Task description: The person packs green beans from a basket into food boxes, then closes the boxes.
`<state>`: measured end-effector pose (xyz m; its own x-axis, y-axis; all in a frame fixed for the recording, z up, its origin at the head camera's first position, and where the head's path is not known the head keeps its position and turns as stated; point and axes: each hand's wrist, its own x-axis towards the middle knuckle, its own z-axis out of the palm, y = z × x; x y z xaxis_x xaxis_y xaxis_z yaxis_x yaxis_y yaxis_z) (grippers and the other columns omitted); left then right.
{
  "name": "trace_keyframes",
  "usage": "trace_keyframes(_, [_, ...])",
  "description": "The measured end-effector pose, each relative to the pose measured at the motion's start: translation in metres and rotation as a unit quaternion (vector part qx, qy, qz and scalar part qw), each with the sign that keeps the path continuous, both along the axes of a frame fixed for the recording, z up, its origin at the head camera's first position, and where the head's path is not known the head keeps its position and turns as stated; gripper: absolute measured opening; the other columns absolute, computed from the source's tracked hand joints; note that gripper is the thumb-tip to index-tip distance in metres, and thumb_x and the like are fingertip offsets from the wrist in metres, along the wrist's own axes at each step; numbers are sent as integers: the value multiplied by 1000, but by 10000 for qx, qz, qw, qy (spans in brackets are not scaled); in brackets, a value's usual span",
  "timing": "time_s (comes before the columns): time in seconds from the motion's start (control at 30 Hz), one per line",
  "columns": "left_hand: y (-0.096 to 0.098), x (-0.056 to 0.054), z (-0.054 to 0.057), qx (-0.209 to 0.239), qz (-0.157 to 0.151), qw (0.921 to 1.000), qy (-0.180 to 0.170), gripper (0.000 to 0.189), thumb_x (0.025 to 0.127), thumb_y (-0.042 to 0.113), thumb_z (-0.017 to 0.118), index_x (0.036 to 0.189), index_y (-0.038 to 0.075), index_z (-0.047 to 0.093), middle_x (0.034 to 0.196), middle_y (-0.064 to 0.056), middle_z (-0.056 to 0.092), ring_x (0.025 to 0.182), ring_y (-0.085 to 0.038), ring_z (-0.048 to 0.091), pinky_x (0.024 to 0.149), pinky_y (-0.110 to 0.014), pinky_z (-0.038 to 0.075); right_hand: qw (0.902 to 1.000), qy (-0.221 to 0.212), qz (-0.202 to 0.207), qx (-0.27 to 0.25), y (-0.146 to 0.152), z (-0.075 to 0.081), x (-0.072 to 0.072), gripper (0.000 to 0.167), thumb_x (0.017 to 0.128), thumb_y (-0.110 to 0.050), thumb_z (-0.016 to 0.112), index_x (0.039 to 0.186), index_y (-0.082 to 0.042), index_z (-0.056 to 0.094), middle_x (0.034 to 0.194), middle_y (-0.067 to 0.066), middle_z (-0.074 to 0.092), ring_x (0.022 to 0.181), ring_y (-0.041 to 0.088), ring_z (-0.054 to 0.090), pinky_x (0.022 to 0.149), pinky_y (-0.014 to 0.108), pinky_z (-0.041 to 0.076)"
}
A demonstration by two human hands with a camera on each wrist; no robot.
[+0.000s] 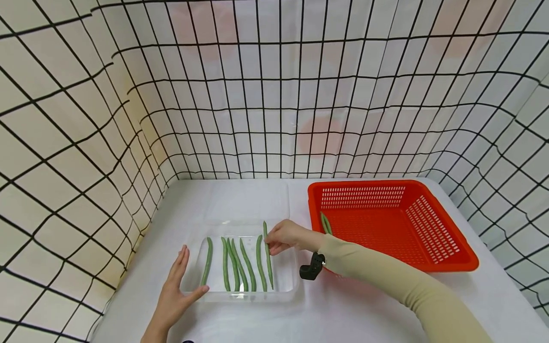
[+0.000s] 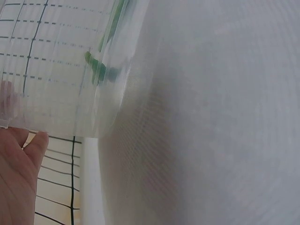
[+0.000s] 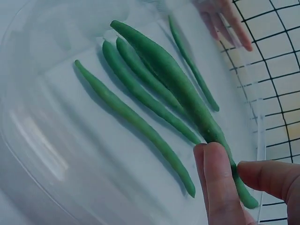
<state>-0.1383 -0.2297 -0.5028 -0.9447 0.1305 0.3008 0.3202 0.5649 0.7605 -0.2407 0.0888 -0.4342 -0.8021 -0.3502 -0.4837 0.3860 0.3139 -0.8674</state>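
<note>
Right hand pinches green bean between thumb and fingertips, close to bean's far end; longer part points near, above right side of clear container. Other beans lie inside, left of it. Left hand, fingers apart, at container's near-left corner. White table; red basket right; black grid along far side.

Beans lie in the tray; basket to its right.
</note>
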Motion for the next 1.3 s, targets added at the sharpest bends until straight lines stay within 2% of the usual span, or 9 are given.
trace_keyframes(0.07, [0, 0, 0, -13, 8, 10000, 10, 107, 67, 16, 87, 152, 23, 22, 157, -2, 15, 143, -18, 7, 94, -73, 22, 10000, 52, 19, 56, 0, -1, 1, 14, 89, 0, 62, 96, 12, 64, 70, 14, 65, 56, 16, 65, 63, 32, 56])
trace_keyframes(0.3, [1, 0, 0, -49, 58, 10000, 43, 108, 66, 16, 87, 152, 23, 22, 156, -7, 17, 142, -15, 7, 94, -73, 23, 9998, 91, 84, 157, 3, 4, 3, 16, 91, -3, 61, 101, 9, 59, 78, 18, 66, 59, 19, 67, 64, 34, 56])
trace_keyframes(0.47, [2, -1, -1, -33, 48, 10000, 38, 108, 66, 15, 87, 152, 23, 22, 157, -6, 17, 142, -31, 11, 94, -73, 23, 9997, 202, 103, -15, 16, 18, 0, 24, 94, -10, 59, 108, 9, 60, 88, 21, 66, 67, 23, 68, 65, 34, 56])
trace_keyframes(0.63, [3, -1, 1, -36, 54, 10000, -30, 108, 67, 16, 87, 152, 25, 21, 157, -7, 16, 141, -35, 11, 93, -73, 23, 9989, 298, -344, -83, 45, 37, -7, 33, 94, -20, 60, 114, 6, 59, 97, 22, 65, 77, 26, 68, 69, 35, 56])
trace_keyframes(0.73, [3, 0, 1, -77, 55, 9999, -60, 108, 68, 17, 86, 152, 25, 20, 157, -8, 16, 140, -37, 12, 92, -73, 24, 9962, 349, -780, -165, 72, 41, -13, 38, 94, -23, 60, 117, 7, 58, 98, 20, 66, 76, 23, 68, 70, 33, 56])
trace_keyframes(0.9, [2, 0, 3, -93, 50, 9999, -80, 108, 68, 17, 86, 153, 25, 20, 157, -8, 16, 140, -38, 12, 93, -73, 24, 9905, 289, -1319, -261, 123, 34, -20, 39, 97, -22, 55, 116, 12, 56, 92, 17, 67, 71, 20, 67, 72, 34, 56])
trace_keyframes(1.0, [1, 0, 3, -93, 65, 9999, -84, 108, 68, 17, 86, 152, 25, 20, 157, -7, 16, 140, -37, 12, 93, -73, 23, 9891, 137, -1456, -149, 146, 24, -22, 42, 98, -22, 54, 119, 14, 54, 89, 15, 68, 72, 20, 68, 74, 36, 55])
trace_keyframes(1.13, [1, 0, 2, -109, 85, 9998, -124, 108, 67, 17, 87, 152, 25, 20, 157, -7, 16, 140, -38, 12, 93, -73, 24, 9888, -69, -1485, 144, 168, 9, -21, 44, 99, -21, 52, 124, 15, 50, 92, 16, 68, 76, 22, 68, 73, 34, 56])
trace_keyframes(1.3, [1, 0, 2, -104, 80, 9997, -201, 108, 67, 17, 87, 153, 22, 21, 157, -7, 15, 141, -36, 11, 94, -73, 23, 9913, -186, -1167, 582, 182, -9, -18, 40, 100, -18, 50, 121, 15, 53, 94, 18, 66, 78, 23, 68, 73, 34, 55])
